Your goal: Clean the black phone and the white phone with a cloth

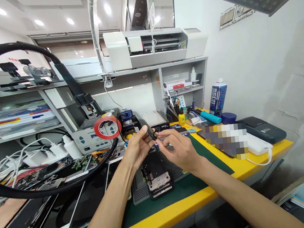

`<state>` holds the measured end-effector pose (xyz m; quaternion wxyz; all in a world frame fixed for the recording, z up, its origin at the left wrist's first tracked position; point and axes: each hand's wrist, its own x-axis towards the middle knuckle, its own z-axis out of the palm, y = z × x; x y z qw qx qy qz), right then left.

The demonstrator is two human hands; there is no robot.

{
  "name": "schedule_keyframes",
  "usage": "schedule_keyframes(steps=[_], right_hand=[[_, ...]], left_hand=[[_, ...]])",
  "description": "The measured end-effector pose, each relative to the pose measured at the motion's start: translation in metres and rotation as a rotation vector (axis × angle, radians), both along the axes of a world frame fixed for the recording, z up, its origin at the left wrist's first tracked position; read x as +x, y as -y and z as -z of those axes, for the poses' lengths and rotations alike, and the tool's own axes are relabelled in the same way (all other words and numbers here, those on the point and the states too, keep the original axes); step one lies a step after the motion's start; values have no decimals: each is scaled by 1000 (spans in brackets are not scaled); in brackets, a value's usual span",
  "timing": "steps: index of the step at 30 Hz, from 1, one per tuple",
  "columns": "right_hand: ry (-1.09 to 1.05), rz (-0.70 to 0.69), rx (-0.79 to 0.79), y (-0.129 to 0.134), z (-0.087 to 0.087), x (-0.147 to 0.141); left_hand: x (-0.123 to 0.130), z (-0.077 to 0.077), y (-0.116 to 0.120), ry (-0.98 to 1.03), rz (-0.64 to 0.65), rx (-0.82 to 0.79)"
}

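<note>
1. Forearms [224, 180] are stretched over the yellow bench edge [165, 219].
2. Slab [150, 131], dark, is held up in the left hand [137, 146], thumb and fingers clamped.
3. Right hand [178, 147] is placed at one end, fingertips narrow; can't tell if anything's pinched.
4. Phone part [158, 173] is laid below on grey mat [178, 171].

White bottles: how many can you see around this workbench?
2. One white bottle is at the left, beside the grey control box; another white bottle is in the right-hand shelf unit. Others may be hidden.
</note>
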<state>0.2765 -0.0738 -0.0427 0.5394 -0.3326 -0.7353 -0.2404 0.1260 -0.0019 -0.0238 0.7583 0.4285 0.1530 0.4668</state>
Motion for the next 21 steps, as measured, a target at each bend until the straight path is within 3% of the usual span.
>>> schedule_keyframes(steps=[21], right_hand=[[-3,0,65,0,3,2]], left_hand=[[-1,1,0,20,45,93]])
